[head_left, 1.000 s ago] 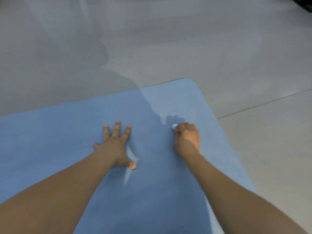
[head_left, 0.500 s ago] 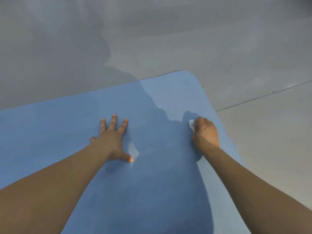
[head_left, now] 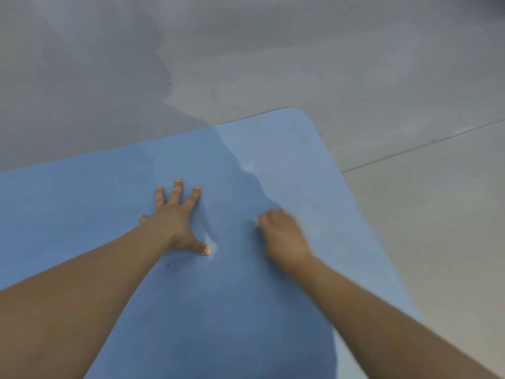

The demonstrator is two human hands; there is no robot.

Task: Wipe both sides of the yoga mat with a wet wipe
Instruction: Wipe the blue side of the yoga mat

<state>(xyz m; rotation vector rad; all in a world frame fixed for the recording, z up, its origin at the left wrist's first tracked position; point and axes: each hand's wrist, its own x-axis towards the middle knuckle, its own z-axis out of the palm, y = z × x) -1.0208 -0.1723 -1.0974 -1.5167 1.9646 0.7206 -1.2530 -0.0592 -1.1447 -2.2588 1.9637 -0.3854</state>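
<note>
1. Blue yoga mat [head_left: 273,310] lies flat on the grey floor [head_left: 355,64]. Its rounded far-right corner is in view; the mat runs off frame to the left and toward the near edge.
2. My left hand [head_left: 175,222] is flat on the mat, palm down, fingers spread and straight, thumb out to the right. It grips nothing, just presses on the surface.
3. My right hand [head_left: 284,236] is on the mat to the right of the left hand, apart from it, knuckles up, fingers curled under. It is motion-blurred.
4. A small white bit of the wet wipe [head_left: 256,220] shows at the left edge of my right fist, under the curled fingers, against the mat. The rest of the wipe is hidden by the hand.
5. Both forearms come in from the near edge, left from the near left, right from the near right.
6. A dark shadow covers the near middle of the mat and part of the floor beyond it on the far left.
7. A thin seam line [head_left: 423,144] runs across the floor to the right of the mat.
</note>
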